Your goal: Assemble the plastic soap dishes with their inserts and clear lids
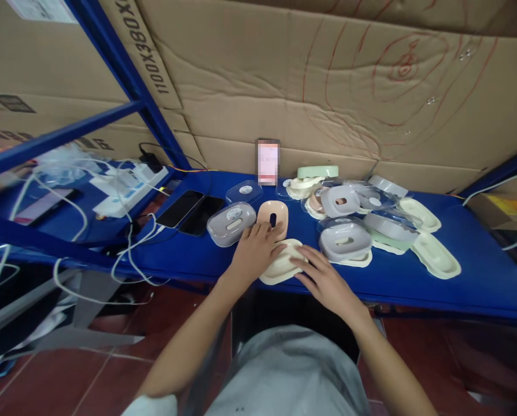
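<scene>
My left hand (255, 249) reaches over a peach oval dish with a slot (272, 211); its fingertips touch the dish and its thumb lies at the rim of a cream oval tray (280, 270). The fingers are stretched, not wrapped round anything I can see. From the other side, my right hand (323, 277) rests spread fingers on the cream tray's right rim. The tray lies near the table's front edge, partly covered by both hands. A grey slotted dish under a clear lid (231, 224) sits left of my left hand.
Grey, green and cream dishes with clear lids (345, 240) are piled to the right. A propped phone (268, 163) stands against the cardboard (232, 124). Two dark phones (181, 209), cables and a power strip (128, 193) lie left. A blue frame post (154, 121) rises there.
</scene>
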Demonstrator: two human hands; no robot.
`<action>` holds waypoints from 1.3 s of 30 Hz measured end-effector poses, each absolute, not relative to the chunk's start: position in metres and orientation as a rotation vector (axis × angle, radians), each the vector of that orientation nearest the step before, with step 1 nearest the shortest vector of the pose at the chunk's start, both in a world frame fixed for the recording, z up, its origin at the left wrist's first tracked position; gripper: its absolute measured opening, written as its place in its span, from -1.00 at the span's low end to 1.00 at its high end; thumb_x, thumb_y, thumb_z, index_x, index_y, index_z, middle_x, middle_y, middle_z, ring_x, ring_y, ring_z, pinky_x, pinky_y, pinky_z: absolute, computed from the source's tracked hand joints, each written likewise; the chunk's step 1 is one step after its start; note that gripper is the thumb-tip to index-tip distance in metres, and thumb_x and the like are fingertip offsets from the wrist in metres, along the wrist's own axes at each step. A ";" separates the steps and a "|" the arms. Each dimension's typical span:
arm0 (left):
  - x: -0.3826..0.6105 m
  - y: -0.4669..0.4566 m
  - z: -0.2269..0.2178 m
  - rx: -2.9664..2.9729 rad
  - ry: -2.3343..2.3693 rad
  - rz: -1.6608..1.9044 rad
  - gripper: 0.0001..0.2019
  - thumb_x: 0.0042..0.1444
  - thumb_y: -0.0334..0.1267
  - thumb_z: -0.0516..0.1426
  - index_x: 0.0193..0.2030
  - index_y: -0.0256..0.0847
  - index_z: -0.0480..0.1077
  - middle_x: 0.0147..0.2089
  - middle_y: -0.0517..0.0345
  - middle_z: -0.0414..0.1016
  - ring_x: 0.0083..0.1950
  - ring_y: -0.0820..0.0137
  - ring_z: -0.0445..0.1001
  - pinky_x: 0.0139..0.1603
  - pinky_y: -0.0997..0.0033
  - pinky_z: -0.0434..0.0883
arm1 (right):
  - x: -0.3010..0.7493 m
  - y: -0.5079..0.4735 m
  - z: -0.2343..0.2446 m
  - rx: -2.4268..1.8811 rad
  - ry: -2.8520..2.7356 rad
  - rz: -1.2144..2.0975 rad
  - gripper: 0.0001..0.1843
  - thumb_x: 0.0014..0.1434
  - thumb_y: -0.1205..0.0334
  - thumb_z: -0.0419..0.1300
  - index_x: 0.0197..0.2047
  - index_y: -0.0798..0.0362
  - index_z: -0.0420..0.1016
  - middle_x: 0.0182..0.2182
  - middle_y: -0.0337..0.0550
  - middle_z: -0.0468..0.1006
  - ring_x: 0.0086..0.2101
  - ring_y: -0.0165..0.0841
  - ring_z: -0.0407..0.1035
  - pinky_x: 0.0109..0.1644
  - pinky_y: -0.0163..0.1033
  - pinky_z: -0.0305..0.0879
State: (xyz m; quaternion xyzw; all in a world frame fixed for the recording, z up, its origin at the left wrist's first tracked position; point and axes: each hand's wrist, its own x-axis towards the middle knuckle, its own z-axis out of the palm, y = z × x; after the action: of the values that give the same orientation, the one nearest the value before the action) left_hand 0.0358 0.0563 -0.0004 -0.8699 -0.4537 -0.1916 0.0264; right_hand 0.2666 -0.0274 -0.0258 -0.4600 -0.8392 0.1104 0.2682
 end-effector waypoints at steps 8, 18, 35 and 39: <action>0.033 0.070 0.012 -2.711 -1.356 -0.805 -0.76 0.48 -0.31 0.05 0.12 -0.20 0.52 0.08 -0.08 0.58 0.14 0.15 0.57 0.12 0.14 0.53 | 0.266 -0.029 -0.026 -1.235 -2.253 0.284 -0.50 0.51 0.21 0.14 0.46 -0.13 0.35 0.38 0.00 0.43 0.43 -0.08 0.23 0.45 0.18 0.36; -0.010 0.005 -0.003 -2.960 -1.083 -1.079 -0.77 0.40 -0.34 0.15 0.15 -0.14 0.41 0.20 -0.10 0.47 0.34 0.17 0.46 0.43 -0.01 0.42 | 0.265 -0.027 -0.025 -1.245 -2.266 0.145 -0.18 0.49 0.23 0.17 0.64 -0.24 -0.12 0.58 0.01 0.01 0.52 -0.03 0.00 0.49 0.23 0.24; -0.010 0.017 -0.004 -2.862 -1.118 -1.099 -0.74 0.40 -0.19 0.17 0.18 -0.08 0.51 0.23 -0.03 0.60 0.35 0.14 0.51 0.48 -0.14 0.36 | 0.263 -0.028 -0.025 -1.201 -2.265 0.072 -0.61 0.52 0.30 0.09 0.33 -0.08 0.46 0.29 0.06 0.46 0.35 -0.05 0.29 0.39 0.24 0.33; -0.023 0.078 0.039 -2.588 -1.721 -0.722 -0.68 0.45 -0.13 0.07 0.22 -0.10 0.47 0.33 -0.03 0.52 0.41 0.19 0.43 0.46 0.09 0.33 | 0.262 -0.030 -0.023 -1.276 -2.275 0.074 -0.50 0.53 0.21 0.09 0.48 -0.12 0.31 0.39 0.07 0.36 0.39 -0.03 0.24 0.42 0.24 0.31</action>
State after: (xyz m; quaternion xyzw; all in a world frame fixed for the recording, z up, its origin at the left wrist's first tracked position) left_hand -0.0231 0.0775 0.0392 -0.8109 -0.5391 -0.2262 -0.0247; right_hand 0.2619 -0.0302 -0.0232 -0.4717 -0.8412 0.0275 0.2630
